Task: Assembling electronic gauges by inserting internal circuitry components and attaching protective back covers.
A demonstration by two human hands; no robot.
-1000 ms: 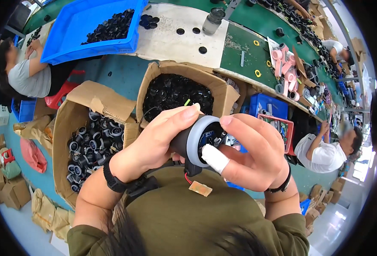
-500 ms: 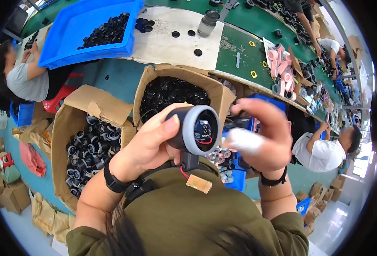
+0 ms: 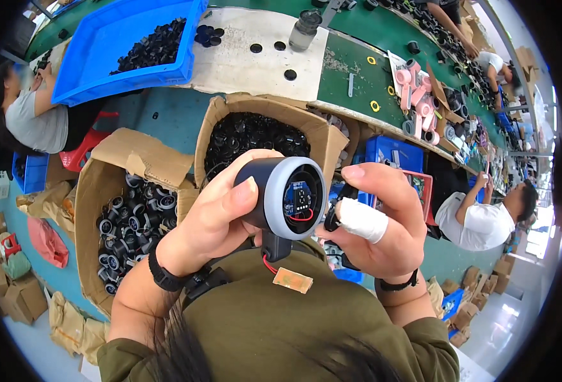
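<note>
My left hand (image 3: 217, 213) is closed around the black cylindrical housing (image 3: 255, 188) of what looks like a handheld fan, grey-rimmed and with a short neck below. Its open face is turned to the right, showing a small circuit board (image 3: 298, 196) and a red wire inside. From the neck a small tan board (image 3: 293, 281) dangles on red wires. Just right of the rim, my right hand (image 3: 392, 219), with white wrapping on a finger, pinches a small black part (image 3: 332, 215). Fingers partly hide its shape, and whether it touches the rim I cannot tell.
Beyond my hands stands a cardboard box (image 3: 324, 127) of black round parts; another box (image 3: 90, 235) at left holds grey-rimmed housings. On the bench are a blue tray (image 3: 90, 89), a jar (image 3: 305, 32) and pink fan bodies (image 3: 414, 95). Co-workers sit at left (image 3: 39, 118) and right (image 3: 478, 219).
My right hand has come in closer to the housing, and the black part now shows between its fingers. The housing has turned slightly, exposing more of the circuit board.
</note>
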